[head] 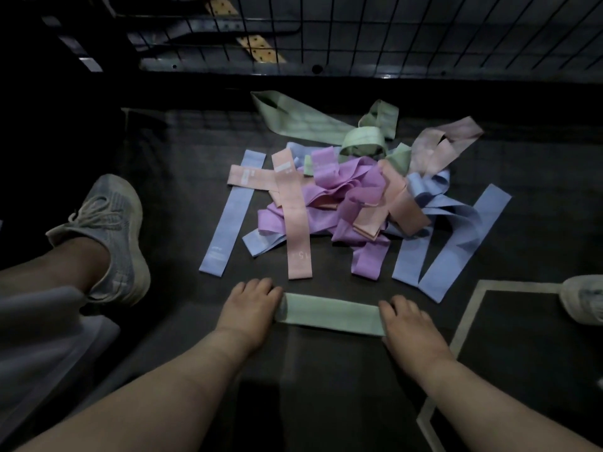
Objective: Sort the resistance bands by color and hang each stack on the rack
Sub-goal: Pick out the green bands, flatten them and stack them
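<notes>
A green resistance band point(331, 312) lies flat on the dark floor just in front of me. My left hand point(251, 305) grips its left end with curled fingers. My right hand point(406, 316) grips its right end the same way. Beyond it lies a mixed pile of bands: purple ones point(342, 190) in the middle, pink ones point(295, 223) across them, blue ones point(228, 216) at the left and right sides, green ones point(303, 120) at the back. A black wire grid rack point(424, 34) stands behind the pile.
My left foot in a grey sneaker point(111, 236) rests on the floor at the left. A white shoe point(584, 298) shows at the right edge. A pale line point(470, 318) is marked on the floor at the lower right.
</notes>
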The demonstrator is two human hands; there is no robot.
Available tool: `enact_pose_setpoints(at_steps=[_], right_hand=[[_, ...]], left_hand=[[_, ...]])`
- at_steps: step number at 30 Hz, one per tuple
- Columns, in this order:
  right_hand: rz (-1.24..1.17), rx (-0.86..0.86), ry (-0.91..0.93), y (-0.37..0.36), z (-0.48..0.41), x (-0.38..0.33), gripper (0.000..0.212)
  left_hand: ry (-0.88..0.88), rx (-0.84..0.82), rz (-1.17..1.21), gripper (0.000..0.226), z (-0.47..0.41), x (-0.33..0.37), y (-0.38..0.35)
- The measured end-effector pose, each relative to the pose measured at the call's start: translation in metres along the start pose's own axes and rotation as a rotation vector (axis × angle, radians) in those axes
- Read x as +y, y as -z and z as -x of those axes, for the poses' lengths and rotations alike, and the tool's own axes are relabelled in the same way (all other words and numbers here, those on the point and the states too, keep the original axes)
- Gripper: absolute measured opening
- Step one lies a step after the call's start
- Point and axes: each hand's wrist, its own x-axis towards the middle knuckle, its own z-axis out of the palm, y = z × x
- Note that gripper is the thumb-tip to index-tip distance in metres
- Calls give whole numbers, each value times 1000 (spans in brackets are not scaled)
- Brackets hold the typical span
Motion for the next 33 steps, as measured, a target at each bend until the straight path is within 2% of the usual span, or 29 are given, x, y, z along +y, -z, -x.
enact_pose_setpoints(at_steps=[4,8,13,16,20,22,25,28,33], right_hand=[[-11,-15,3,-1,-1,0,64],[-106,-7,-35,2,6,1,75],[-402,263,-243,21,-11,6,45],[-398,342,-178,46,-37,8,44],[-381,398,-60,91,-81,2,46],[-358,401,17,114,-104,-2,47],[-244,312,121,137,-132,-3,54],[-192,250,149,135,-147,-3,55],[-165,342,76,112,-144,6,46]], left_hand=[[-45,-9,-22,52,1,-7,-1],[0,41,75,66,5,-10,0],[163,244,244,30,-18,-6,20],[346,242,396,24,-62,-3,49],[492,201,857,28,-125,2,93],[505,149,1005,28,-151,6,110],[450,94,1141,31,-185,9,128],[457,84,1143,31,-216,9,124],[594,105,744,32,-245,18,102]])
